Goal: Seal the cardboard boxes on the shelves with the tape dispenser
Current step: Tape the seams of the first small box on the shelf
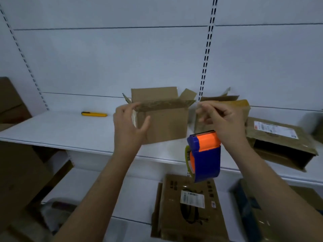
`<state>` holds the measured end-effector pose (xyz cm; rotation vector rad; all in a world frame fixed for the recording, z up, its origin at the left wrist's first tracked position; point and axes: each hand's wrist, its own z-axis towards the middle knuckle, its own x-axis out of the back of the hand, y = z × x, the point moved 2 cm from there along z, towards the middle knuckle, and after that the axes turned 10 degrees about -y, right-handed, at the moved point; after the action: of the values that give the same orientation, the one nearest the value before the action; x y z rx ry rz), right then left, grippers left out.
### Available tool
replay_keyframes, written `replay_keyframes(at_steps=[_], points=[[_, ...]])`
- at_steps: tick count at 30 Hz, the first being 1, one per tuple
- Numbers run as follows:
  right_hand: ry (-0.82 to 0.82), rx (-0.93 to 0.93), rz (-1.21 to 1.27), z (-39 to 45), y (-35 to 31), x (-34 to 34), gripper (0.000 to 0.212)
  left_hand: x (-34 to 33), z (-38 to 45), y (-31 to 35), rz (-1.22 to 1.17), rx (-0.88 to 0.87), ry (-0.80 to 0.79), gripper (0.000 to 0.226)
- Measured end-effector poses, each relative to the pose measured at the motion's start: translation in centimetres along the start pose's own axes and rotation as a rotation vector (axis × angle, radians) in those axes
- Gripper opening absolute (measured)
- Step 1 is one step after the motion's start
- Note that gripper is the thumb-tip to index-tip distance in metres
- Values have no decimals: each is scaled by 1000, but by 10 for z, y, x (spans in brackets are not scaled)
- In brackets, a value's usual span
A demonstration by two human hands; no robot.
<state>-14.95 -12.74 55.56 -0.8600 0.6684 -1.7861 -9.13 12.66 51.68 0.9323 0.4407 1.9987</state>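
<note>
A small cardboard box (166, 123) stands on the white shelf (66, 130) with its top flaps open. My left hand (129, 126) grips its left front corner, thumb on the front face and fingers at the left flap. My right hand (223, 121) is raised to the right of the box, fingertips pinched together near the box's right flap. The blue and orange tape dispenser (204, 154) hangs from the underside of this hand, over the shelf's front edge. A second box (234, 102) with loose flaps stands behind my right hand, partly hidden by it.
A yellow utility knife (94, 114) lies on the shelf to the left. A flat labelled box (279, 142) lies at the right. On the lower shelf sits a taped box with a label (190, 210). More cardboard (15, 172) stands at the far left.
</note>
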Motion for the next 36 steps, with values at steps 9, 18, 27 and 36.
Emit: replay_keyframes(at_steps=[9,18,27,36], points=[[40,-38,227,55,28,13,20,-37,62,-14,207,-39,-198,25],[-10,-80,110,68,72,18,21,-68,58,16,295,-243,-254,11],[-1,-45,124,69,69,27,19,-62,54,-7,112,127,-207,35],[-26,-25,134,62,57,47,20,-77,39,27,609,-347,-264,33]])
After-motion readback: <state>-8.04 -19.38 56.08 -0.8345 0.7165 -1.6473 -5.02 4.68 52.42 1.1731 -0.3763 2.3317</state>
